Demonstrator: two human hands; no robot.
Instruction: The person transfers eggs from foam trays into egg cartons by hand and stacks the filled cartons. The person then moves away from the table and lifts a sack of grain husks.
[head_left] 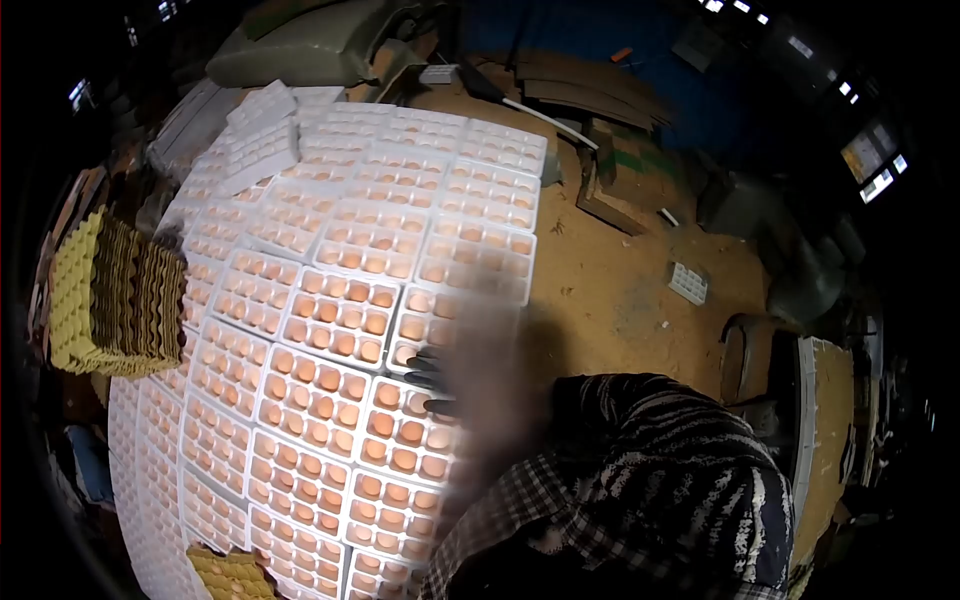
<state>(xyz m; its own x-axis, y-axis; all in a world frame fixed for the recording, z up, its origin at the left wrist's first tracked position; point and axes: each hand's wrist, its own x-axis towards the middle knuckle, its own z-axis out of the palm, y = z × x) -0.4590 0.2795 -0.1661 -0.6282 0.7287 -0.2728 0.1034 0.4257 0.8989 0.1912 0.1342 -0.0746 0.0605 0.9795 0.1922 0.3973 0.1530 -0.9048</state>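
My right hand, with dark fingertips that look gloved, reaches in over the right edge of the lit egg trays. Its fingers are stretched and spread; I see nothing held between them. A brownish blur hides the palm and wrist. Below the fingers lies a white tray of brown eggs, one egg to each pocket. Another egg tray sits to its left, part of a wide bright field of such trays. The sleeve behind the hand is dark with pale stripes, beside plaid cloth. My left hand is outside the picture.
Tall stacks of yellow-brown carton trays stand at the left. Two white lids or trays lie on the far trays. A brown floor on the right holds a small white tray, cardboard and a white-handled pole.
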